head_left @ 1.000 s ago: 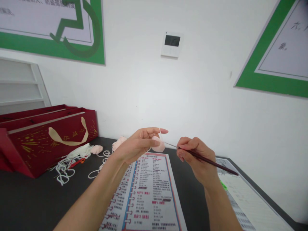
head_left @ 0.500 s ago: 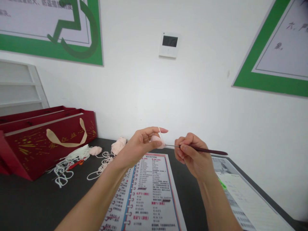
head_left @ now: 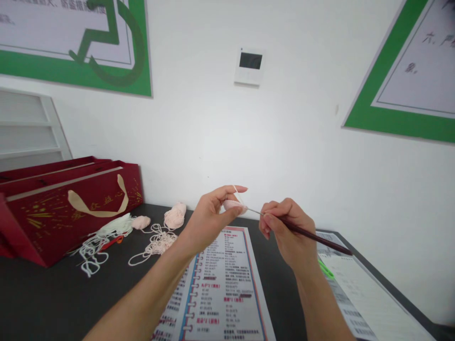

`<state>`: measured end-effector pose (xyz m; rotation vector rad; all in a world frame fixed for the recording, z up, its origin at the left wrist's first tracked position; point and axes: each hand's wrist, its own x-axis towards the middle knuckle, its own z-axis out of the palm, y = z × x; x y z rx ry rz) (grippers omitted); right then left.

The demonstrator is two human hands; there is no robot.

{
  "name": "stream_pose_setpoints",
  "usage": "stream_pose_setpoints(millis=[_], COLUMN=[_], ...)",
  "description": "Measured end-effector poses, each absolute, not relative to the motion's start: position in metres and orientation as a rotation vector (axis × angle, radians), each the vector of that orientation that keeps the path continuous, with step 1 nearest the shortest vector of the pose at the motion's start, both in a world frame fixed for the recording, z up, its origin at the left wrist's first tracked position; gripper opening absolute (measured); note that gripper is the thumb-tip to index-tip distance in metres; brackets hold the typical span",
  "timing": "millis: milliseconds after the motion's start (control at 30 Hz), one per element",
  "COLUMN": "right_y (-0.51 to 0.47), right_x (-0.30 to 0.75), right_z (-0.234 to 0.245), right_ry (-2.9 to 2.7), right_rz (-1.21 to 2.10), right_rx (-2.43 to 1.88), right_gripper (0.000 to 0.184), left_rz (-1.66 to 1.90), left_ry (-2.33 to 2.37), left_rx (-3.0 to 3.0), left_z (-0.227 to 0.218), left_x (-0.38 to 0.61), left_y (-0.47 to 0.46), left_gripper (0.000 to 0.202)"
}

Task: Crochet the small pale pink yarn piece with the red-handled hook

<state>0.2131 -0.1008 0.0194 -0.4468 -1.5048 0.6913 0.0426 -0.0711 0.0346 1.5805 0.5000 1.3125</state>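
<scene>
Left hand [head_left: 208, 220] pinches a small pink crochet piece [head_left: 232, 205] between thumb and fingers, raised above the printed sheet [head_left: 220, 284]. A strand of yarn [head_left: 236, 190] is looped over the outstretched forefinger. Right hand [head_left: 289, 232] is closed on a dark crochet hook [head_left: 309, 233] in a pencil grip, with the metal tip touching the piece just right of the left fingertips. Loose yarn [head_left: 156, 241] lies on the black table [head_left: 53, 293], near a red gift bag [head_left: 71, 203].

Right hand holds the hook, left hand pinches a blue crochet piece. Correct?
Not quite: the crochet piece is pale pink, not blue, as the head view shows. The left hand does pinch it; the right hand holds the hook.
</scene>
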Motion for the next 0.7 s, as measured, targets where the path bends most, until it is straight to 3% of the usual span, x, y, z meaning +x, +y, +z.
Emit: stream_pose_setpoints(millis=[400,700], right_y=[-0.112,-0.119], right_x=[0.203,0.178], right_z=[0.017,0.007], right_ry=[-1.568,-1.501], right_rz=[0.378,-0.032], right_rx=[-0.741,-0.835], right_gripper=[0.013,0.014], left_rz=[1.451,1.652], left_ry=[0.597,0.679], left_rx=[1.654,1.751], left_z=[0.030,0.021], left_x=[0.048,0.057], left_y=[-0.070,-0.071], left_gripper=[0.026,0.027])
